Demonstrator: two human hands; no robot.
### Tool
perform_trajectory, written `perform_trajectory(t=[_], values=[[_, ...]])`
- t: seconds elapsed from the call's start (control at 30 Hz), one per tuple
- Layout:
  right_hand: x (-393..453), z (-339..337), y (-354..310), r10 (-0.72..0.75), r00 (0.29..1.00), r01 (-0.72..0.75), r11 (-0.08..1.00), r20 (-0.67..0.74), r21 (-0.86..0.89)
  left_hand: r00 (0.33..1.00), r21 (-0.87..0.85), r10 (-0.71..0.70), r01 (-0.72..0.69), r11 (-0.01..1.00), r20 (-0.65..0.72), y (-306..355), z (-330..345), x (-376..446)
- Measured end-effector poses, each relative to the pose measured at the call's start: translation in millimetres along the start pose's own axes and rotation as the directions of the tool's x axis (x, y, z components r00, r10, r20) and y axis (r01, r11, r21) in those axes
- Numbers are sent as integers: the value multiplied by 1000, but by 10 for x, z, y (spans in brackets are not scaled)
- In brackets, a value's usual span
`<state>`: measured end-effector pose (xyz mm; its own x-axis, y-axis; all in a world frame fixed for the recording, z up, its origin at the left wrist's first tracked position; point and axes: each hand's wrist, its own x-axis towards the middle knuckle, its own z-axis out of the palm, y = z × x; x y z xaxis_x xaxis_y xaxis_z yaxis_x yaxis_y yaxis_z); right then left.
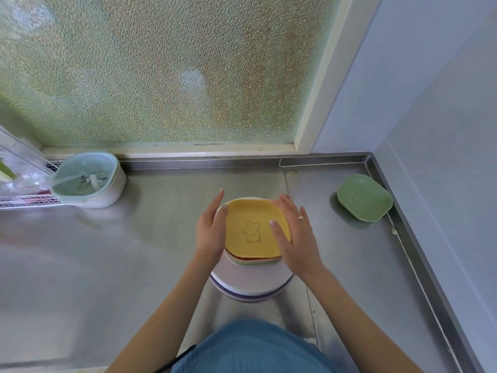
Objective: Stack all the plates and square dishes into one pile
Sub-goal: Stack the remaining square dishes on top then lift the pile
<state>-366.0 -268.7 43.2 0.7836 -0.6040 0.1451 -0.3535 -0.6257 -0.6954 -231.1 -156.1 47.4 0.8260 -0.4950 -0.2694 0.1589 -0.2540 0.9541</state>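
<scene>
Hands, two, are held flat with straight fingers, left hand (210, 230) and right hand (294, 235) flanking one yellow square plastic dish (252, 227) atop a pile (251, 275); one green square dish (364, 197) lies apart on the steel tabletop (107, 251); lower layers are hard to count.

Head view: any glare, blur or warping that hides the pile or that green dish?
Head view: soft daylight through the frosted window; mild sheen on the steel counter, no harsh glare. Wide-angle bending curves the edges. Both hands are slightly blurred; the yellow dish atop the pile and the green dish read clearly.
</scene>
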Motion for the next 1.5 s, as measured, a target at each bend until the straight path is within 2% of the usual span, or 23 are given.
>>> perform_trajectory(t=[0.1, 0.17, 0.27, 0.33, 0.4, 0.47, 0.53, 0.67, 0.77, 0.87, 1.03, 1.27, 1.4, 1.5], values=[[178, 83, -64, 58, 998, -58, 998, 3, -35, 998, 160, 3, -13, 987, 62, -37, 44, 69], [202, 171, -28, 111, 992, -100, 983, 64, -151, 995, 272, 9, -37, 962, 100, -116, 75, 68], [178, 254, 50, 151, 979, -104, 950, 140, -295, 995, 260, 8, -33, 965, 96, -208, 84, 65], [190, 253, 68, 138, 981, -99, 960, 136, -260, 995, 249, -20, -5, 969, 97, -219, 78, 91], [211, 224, 76, 118, 985, -98, 983, 129, -152, 995, 238, -43, 19, 971, 95, -221, 75, 115], [263, 159, 161, 147, 986, -148, 989, 74, 9, 995, 214, -44, 23, 977, 92, -231, 69, 119], [368, 47, 402, 256, 966, -254, 966, -47, 50, 995, 193, -51, 33, 981, 88, -244, 60, 120], [619, -248, 1047, 438, 873, -470, 874, -216, -127, 995, 140, -70, 59, 988, 71, -234, 75, 130], [705, -353, 1415, 524, 816, -578, 756, -246, -306, 995, 109, -78, 71, 992, 62, -207, 78, 126], [698, -328, 1608, 575, 785, -616, 688, -230, -383, 995, 100, -86, 80, 992, 53, -180, 87, 113], [533, -160, 1689, 502, 822, -566, 679, -268, -467, 994, 88, -95, 90, 992, 49, -143, 90, 103], [169, -54, 1504, 366, 870, -473, 808, -331, -351, 994, 24, -90, 88, 996, 54, -175, 97, 108], [149, -146, 1093, 241, 881, -330, 930, -407, -163, 994, 19, -87, 86, 996, 66, -215, 91, 123], [74, -200, 581, 74, 890, -138, 984, -451, -111, 994, 33, -88, 86, 996, 69, -235, 82, 118]])
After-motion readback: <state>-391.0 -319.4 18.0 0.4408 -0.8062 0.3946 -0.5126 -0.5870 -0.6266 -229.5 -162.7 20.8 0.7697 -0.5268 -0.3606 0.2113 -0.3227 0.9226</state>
